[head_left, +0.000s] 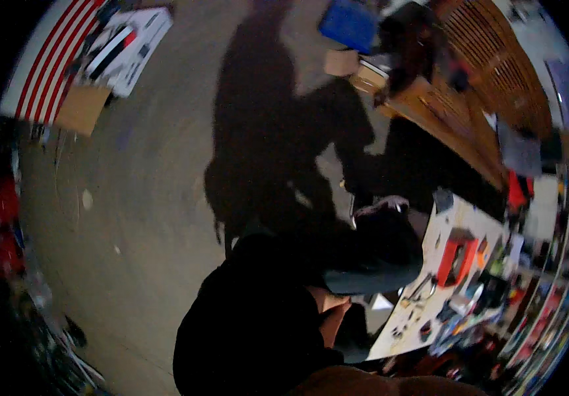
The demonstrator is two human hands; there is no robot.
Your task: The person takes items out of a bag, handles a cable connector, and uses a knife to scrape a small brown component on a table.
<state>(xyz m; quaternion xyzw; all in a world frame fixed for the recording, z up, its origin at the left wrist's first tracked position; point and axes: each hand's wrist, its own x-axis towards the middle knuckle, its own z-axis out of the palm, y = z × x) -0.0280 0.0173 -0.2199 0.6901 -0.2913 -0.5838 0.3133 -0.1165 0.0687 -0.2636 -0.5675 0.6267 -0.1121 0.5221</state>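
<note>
Neither of my hands can be made out; dark clothing [251, 323] fills the lower middle. A bent, dark-clothed limb [377, 257] reaches right toward a pale worktable [444, 211]. Beneath that limb shows a tan-brown patch [330, 320], too unclear to name. Beyond the limb lies a dim pinkish-grey shape [383, 206], also unclear. On the worktable stands a red open-topped tray or box [457, 262], with several small dark pieces and tools around it.
Slatted brown wooden furniture [489, 46], a blue bin [347, 26] and small cardboard boxes [369, 78] stand far right. Cluttered shelves [555, 290] line the right side. A white box [144, 46] and a red-and-white striped panel [52, 59] are far left. My shadow crosses the concrete floor [146, 198].
</note>
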